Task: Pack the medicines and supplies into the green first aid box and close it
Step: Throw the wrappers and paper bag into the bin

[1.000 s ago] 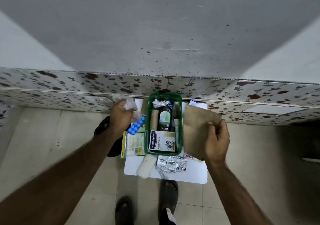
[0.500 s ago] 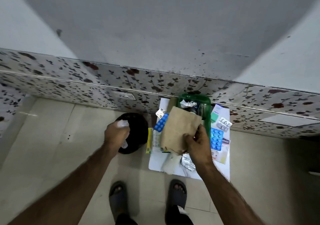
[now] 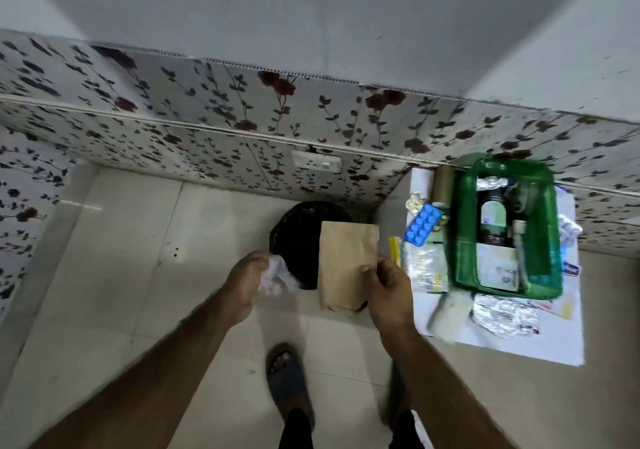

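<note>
Left hand: closed around a crumpled white wad, held at the near rim of the black bin; a second ago it was up beside the box, so the wad has travelled to the bin
Right hand: pinching the right edge of a flat brown paper bag; the bag has swung from the right of the box, across it, to over the bin
View: has turned left; the box now sits at 3 o'clock from the hands, well apart
Green first aid box: on the white worktop against the flowered wall, lid off or open, cannot tell which; dark bottle and a carton already inside
Still outside: blue blister pack at the box's 9 o'clock, foil strips at its 6 o'clock, a white roll just beside those
Reading: looks like waste disposal, wad and bag both over the bin, not packing
Meaning for task: loose items remain on the worktop, box not yet closed; packing seems paused until both hands are freed
</note>
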